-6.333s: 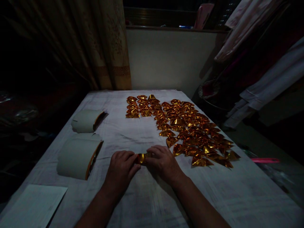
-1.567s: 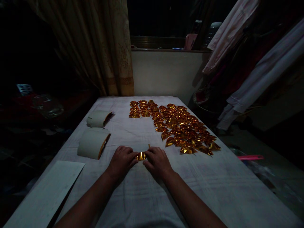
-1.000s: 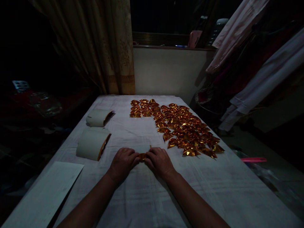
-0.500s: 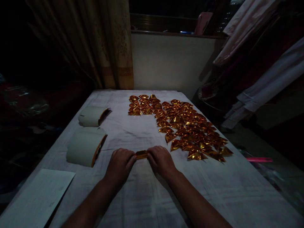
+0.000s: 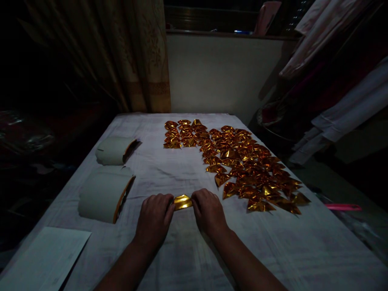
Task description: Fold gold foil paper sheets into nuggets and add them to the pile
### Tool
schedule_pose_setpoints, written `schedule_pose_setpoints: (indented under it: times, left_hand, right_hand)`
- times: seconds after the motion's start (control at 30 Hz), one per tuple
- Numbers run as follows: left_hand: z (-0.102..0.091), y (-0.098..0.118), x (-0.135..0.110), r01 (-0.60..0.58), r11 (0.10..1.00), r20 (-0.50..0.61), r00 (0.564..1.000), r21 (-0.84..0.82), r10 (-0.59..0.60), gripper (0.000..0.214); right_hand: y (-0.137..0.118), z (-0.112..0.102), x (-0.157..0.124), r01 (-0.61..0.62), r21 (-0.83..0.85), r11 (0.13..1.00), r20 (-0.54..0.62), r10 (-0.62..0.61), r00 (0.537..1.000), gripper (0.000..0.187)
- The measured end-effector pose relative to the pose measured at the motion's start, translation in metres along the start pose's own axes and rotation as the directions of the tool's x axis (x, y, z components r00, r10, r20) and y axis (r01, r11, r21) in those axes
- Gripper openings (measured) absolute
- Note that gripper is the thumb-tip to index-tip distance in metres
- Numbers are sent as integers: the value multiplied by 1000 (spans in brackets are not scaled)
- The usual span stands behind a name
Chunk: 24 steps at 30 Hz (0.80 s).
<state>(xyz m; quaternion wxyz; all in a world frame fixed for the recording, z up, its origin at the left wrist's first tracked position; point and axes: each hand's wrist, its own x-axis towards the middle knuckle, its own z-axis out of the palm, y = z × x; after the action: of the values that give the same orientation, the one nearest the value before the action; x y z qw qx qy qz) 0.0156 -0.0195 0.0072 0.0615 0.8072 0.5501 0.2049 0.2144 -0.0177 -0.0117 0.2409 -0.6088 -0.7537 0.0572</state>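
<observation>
Between my two hands is a small piece of folded gold foil paper [image 5: 182,202], shiny on its upper face. My left hand [image 5: 155,212] pinches its left end, thumb and fingers pressed together. At the opposite end, my right hand [image 5: 209,210] grips the foil the same way. Both hands rest low over the white cloth [image 5: 182,250], and the fingertips partly hide the foil's ends. Beyond my right hand lies a large group of folded gold foil pieces [image 5: 242,161] with pointed ends, set close together in rows.
To the left stand two curved stacks of pale-backed sheets, a far one [image 5: 113,149] and a nearer one [image 5: 103,194]. A flat pale sheet [image 5: 48,256] lies at the near left. Past the right edge are a pink object [image 5: 344,207] and hanging clothes [image 5: 348,109]. A curtain [image 5: 145,60] hangs behind.
The foil between my hands has turned to show a wider, brighter face, and my hands have moved slightly apart. The whole view has shifted a little.
</observation>
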Motion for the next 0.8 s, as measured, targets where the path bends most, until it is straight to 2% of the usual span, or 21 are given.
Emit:
schedule_pose_setpoints:
  times: [0.17, 0.3, 0.37, 0.43, 0.5, 0.57, 0.8]
  left_hand:
    - [2, -1, 0, 9, 1000, 16, 1000, -16, -9, 15]
    - [3, -1, 1, 16, 1000, 26, 1000, -6, -16, 13]
    - [3, -1, 1, 16, 1000, 30, 999, -7, -16, 13]
    - [2, 0, 2, 19, 1000, 33, 999, -13, -19, 13]
    - [1, 0, 2, 21, 1000, 39, 999, -23, -20, 14]
    - [1, -1, 1, 23, 999, 47, 999, -32, -22, 15]
    - [1, -3, 1, 20, 1000, 49, 999, -18, -20, 15]
  right_hand:
    - [1, 1, -3, 47, -5, 999, -51, -48, 998, 15]
    - [-5, 1, -6, 191, -9, 982, -105, -191, 976, 29]
    - [-11, -1, -7, 276, -9, 961, -18, -276, 961, 37]
    - [-18, -3, -10, 311, 1, 951, 129, -308, 943, 44]
    - [-21, -8, -13, 291, 7, 957, 246, -284, 927, 53]
    - [-21, -13, -18, 255, 4, 967, 306, -244, 920, 57]
    - [-6, -21, -37, 120, -69, 990, 330, -90, 940, 60]
